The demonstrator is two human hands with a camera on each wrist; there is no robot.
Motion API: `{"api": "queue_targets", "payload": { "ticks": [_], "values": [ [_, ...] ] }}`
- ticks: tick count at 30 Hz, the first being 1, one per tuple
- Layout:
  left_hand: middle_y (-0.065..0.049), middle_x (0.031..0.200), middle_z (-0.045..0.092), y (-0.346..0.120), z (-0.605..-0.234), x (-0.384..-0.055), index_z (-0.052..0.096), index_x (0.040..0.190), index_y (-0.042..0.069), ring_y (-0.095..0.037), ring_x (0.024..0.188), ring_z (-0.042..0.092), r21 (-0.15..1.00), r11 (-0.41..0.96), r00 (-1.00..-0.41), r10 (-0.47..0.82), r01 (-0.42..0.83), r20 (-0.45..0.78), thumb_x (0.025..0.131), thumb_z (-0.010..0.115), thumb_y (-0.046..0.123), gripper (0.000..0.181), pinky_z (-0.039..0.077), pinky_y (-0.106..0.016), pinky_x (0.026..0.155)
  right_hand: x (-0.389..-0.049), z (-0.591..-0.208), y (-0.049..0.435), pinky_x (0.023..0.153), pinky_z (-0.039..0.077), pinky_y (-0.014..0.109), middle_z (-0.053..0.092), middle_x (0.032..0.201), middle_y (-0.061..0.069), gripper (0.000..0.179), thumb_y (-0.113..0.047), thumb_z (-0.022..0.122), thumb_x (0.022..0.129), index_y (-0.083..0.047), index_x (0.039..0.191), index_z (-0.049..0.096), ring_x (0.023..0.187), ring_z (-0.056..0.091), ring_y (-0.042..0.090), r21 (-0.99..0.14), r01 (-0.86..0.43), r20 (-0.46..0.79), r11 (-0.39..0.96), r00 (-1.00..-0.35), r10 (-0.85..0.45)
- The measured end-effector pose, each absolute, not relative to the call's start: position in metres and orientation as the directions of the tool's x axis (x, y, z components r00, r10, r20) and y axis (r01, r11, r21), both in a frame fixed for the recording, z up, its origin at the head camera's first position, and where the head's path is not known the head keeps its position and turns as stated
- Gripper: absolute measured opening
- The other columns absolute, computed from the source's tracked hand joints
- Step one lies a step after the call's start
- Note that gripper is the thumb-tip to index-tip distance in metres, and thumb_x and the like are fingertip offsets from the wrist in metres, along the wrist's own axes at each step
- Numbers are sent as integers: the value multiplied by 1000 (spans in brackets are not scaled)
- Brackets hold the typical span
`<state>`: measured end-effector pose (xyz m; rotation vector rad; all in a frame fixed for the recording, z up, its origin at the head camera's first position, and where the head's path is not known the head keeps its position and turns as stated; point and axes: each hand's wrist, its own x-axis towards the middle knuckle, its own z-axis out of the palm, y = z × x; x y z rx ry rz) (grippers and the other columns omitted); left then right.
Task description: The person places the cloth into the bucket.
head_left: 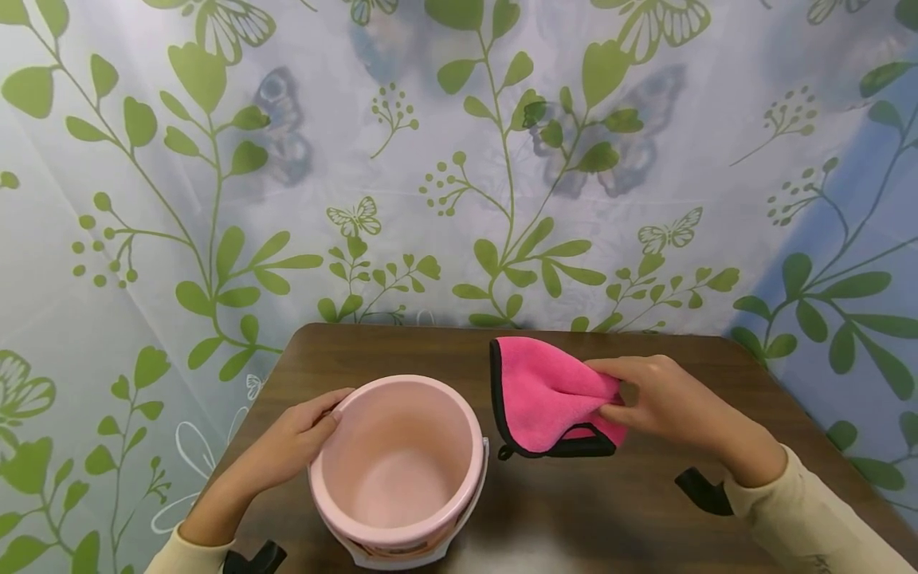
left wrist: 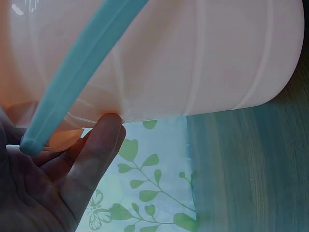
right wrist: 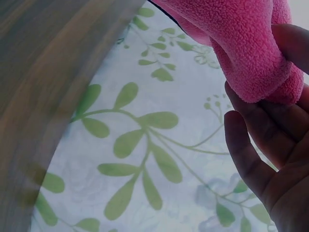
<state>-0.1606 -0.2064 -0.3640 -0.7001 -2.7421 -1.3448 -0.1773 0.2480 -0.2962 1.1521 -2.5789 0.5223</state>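
A pink plastic bucket (head_left: 402, 470) stands on the wooden table, its mouth facing up and nothing inside. My left hand (head_left: 290, 442) grips its rim on the left side; in the left wrist view the thumb (left wrist: 99, 154) presses the outer wall beside the handle (left wrist: 82, 72). To the right of the bucket, my right hand (head_left: 663, 406) pinches a folded bright pink cloth (head_left: 541, 395) with black edging and holds it up over the table. Fuzzy cloth (right wrist: 246, 48) shows between thumb and fingers in the right wrist view.
The brown wooden table (head_left: 617, 518) reaches back to a pale curtain (head_left: 402, 263) printed with green leaves and butterflies. Beige sleeves (head_left: 817, 510) cover both forearms. A black strap end (head_left: 703, 490) sticks out at the right wrist.
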Motion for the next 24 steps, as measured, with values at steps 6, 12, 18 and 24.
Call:
{"api": "queue_targets", "payload": {
  "ticks": [6, 12, 18, 24],
  "values": [
    [4, 118, 53, -209, -369, -165, 49, 126, 17, -10, 106, 49, 749, 541, -906, 377, 382, 191, 94, 44, 18, 32, 42, -29, 83, -181, -286, 240, 57, 39, 13, 56, 87, -20, 48, -23, 74, 71, -23, 116, 57, 64, 49, -4, -171, -786, 432, 594, -601, -672],
    [0, 116, 54, -208, -370, -165, 48, 126, 16, -13, 99, 53, 775, 523, -912, 378, 353, 160, 94, 44, 13, 33, 45, -26, 77, -184, -270, 232, 57, 39, 15, 59, 90, -15, 49, -21, 76, 68, -17, 114, 60, 67, 49, -2, -100, -815, 497, 571, -538, -680],
    [1, 117, 54, -209, -369, -165, 49, 126, 16, -12, 101, 52, 757, 537, -909, 375, 372, 181, 94, 44, 14, 33, 44, -28, 79, -186, -257, 225, 57, 38, 11, 60, 90, -13, 45, -23, 74, 68, -17, 111, 60, 64, 49, -5, -65, -852, 537, 520, -469, -701],
    [3, 117, 53, -208, -368, -165, 49, 125, 16, -11, 103, 50, 754, 540, -910, 372, 373, 183, 93, 44, 14, 32, 43, -28, 82, -185, -244, 219, 60, 41, 13, 62, 95, -10, 46, -27, 72, 69, -16, 112, 61, 70, 52, -2, -16, -860, 594, 510, -418, -687]
  ]
}}
